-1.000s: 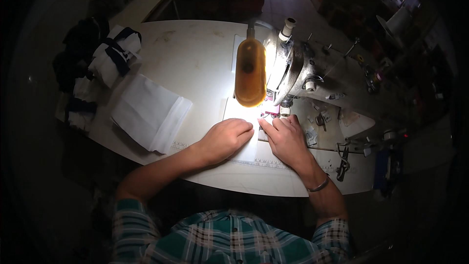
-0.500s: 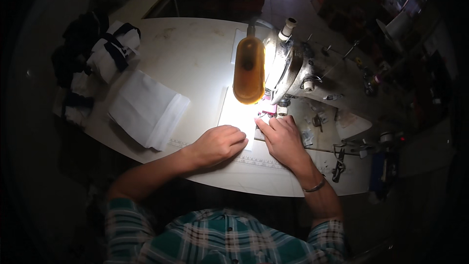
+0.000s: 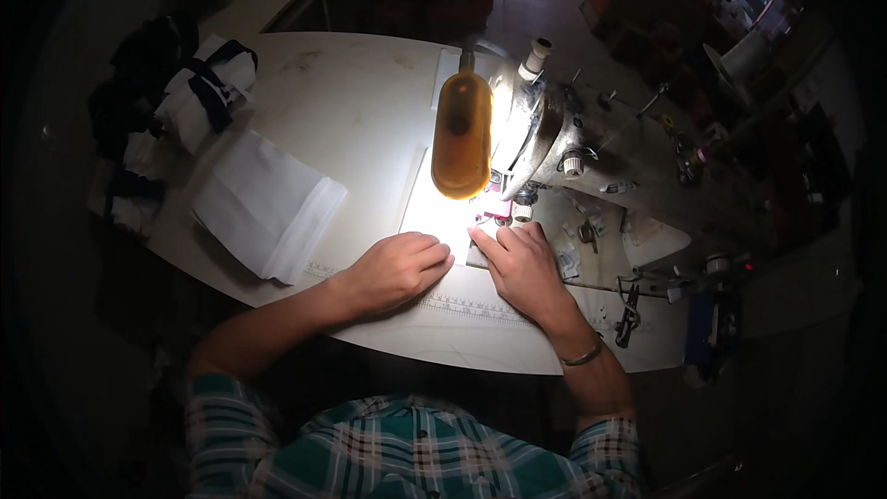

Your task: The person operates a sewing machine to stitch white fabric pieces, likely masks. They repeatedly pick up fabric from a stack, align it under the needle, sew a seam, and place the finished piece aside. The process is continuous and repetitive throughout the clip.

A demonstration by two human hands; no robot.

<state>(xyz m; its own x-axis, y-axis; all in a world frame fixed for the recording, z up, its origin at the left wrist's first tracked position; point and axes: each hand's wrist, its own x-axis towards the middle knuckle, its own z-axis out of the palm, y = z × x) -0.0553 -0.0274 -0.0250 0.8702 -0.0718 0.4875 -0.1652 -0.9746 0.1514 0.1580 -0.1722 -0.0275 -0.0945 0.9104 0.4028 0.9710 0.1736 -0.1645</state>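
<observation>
A strip of white fabric lies brightly lit on the sewing machine bed, beside the pink presser-foot area. My left hand rests on the near left part of the fabric, its fingers curled together and pressed onto it. To the right, my right hand lies by the fabric's right edge, just short of the presser foot. One of its digits stretches to that edge; the others are spread and bent on the machine plate. An amber-coloured lamp cover hides the fabric's far part. The sewing machine stands behind my right hand.
Folded white fabric pieces lie on the table to the left. Beyond them is a heap of dark and white cloth. A printed ruler runs along the near edge. Small black scissors-like snips lie at right.
The white fabric's near end has slid away from me, toward the machine. Both hands keep nearly the same pose beside it. The whole view has shifted slightly.
</observation>
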